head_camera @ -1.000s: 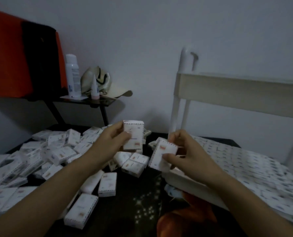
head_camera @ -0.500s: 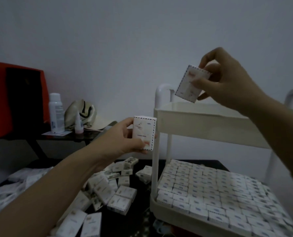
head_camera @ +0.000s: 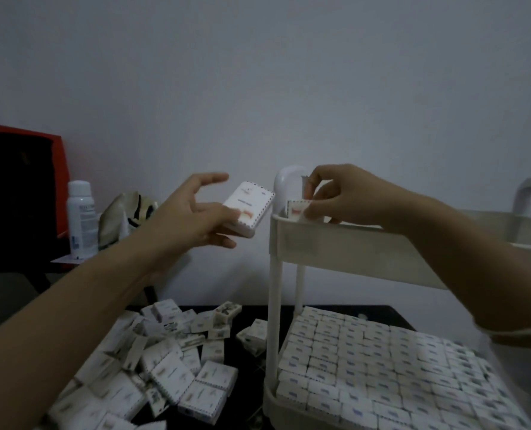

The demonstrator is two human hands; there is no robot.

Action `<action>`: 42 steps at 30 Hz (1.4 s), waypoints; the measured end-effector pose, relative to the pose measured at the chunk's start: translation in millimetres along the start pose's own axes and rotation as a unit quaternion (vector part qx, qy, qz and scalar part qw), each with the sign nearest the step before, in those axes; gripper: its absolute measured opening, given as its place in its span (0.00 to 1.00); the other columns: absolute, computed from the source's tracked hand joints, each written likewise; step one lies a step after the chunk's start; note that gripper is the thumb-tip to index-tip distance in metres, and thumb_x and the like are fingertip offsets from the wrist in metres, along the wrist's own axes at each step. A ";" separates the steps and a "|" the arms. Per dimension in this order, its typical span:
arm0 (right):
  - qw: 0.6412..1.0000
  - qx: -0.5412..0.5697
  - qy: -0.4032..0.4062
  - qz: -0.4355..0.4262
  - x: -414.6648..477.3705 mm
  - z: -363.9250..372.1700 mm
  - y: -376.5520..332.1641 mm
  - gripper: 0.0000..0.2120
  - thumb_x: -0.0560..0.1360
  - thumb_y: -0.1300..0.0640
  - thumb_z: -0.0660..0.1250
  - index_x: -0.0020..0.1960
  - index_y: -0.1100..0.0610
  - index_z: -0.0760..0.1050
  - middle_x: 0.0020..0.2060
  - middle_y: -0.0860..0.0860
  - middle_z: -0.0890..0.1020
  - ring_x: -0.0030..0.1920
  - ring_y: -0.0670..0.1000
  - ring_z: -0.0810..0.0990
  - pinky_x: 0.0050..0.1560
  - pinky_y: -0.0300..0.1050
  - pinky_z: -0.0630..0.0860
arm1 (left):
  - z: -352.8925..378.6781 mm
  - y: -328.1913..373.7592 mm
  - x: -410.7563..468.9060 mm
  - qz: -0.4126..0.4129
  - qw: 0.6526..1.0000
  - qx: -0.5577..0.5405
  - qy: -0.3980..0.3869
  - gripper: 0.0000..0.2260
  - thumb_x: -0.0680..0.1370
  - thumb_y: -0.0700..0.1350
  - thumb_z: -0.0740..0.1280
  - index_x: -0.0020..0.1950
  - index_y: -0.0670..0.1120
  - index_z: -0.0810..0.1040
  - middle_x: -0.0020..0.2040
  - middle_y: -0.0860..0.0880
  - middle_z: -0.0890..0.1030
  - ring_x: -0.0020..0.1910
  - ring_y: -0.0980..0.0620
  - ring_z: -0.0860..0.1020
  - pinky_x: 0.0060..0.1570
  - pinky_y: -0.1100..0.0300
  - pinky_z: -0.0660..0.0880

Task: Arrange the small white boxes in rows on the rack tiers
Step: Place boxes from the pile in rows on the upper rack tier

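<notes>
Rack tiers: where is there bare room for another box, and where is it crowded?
Crowded: lower tier, packed edge to edge, and the loose pile. Free: table strip between pile and rack post; upper tier seems bare beyond the right hand's box.

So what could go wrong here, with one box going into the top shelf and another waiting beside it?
The left grip holds the waiting box loosely, fingers partly splayed, beside the rack above the loose pile; it could slip and drop. The right grip pinches the other box right at the corner of the top tier, whose inside is hidden here, so it may land crooked.
</notes>
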State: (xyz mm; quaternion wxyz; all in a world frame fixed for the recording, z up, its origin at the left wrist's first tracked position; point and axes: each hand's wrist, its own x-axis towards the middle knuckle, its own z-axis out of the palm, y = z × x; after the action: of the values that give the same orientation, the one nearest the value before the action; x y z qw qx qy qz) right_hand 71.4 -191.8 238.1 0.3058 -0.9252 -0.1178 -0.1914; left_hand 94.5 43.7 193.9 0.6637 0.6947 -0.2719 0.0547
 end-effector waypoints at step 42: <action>0.983 -0.152 -0.075 0.075 -1.2 -8.8 11.3 0.14 0.78 0.59 0.63 0.61 0.46 0.74 0.55 0.49 0.78 0.52 0.50 0.77 0.47 0.42 0.72 | 56.0 46.2 88.9 0.283 0.687 0.654 -0.145 0.15 0.77 0.45 0.62 0.56 0.62 0.81 0.49 0.60 0.79 0.39 0.58 0.73 0.38 0.60 0.69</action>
State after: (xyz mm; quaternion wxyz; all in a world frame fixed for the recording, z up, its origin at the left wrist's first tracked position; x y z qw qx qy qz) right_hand 71.6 -206.1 238.3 0.1655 -0.9788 -0.0402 -0.1139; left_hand 133.0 -35.4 267.7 -0.0534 0.8420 -0.4439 0.3019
